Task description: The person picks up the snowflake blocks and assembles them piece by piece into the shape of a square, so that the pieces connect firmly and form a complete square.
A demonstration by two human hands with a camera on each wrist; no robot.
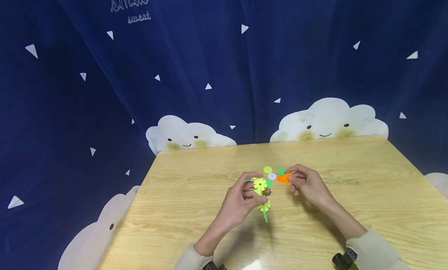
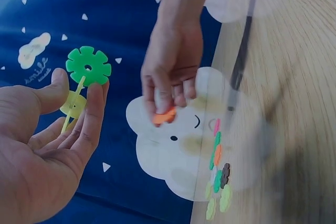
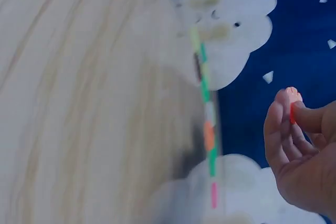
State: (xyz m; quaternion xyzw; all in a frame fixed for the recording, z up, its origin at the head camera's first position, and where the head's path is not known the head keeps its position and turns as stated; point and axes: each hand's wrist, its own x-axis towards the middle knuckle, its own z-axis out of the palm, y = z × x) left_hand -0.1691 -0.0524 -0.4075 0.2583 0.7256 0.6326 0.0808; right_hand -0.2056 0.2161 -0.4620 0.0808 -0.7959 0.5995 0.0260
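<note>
My left hand (image 1: 238,204) holds a small group of joined notched plastic discs above the table. In the left wrist view a green notched disc (image 2: 88,65) stands at its fingertips, with a yellow disc (image 2: 73,104) between thumb and fingers; another thin yellow piece is seen edge-on. Between the thumb and fingers of my right hand (image 1: 311,188) is an orange notched disc (image 3: 295,100). The two hands are apart, the right one farther to the right. Loose discs lie on the table behind them, among them a white disc (image 1: 272,176) and a brown disc (image 2: 226,175).
The wooden table (image 1: 189,184) reaches back to a dark blue curtain (image 1: 217,60) with white triangles and smiling clouds. Near the hands, a pink disc (image 3: 214,195) ends the row of loose pieces. A black wrist device (image 1: 344,258) sits at the right sleeve.
</note>
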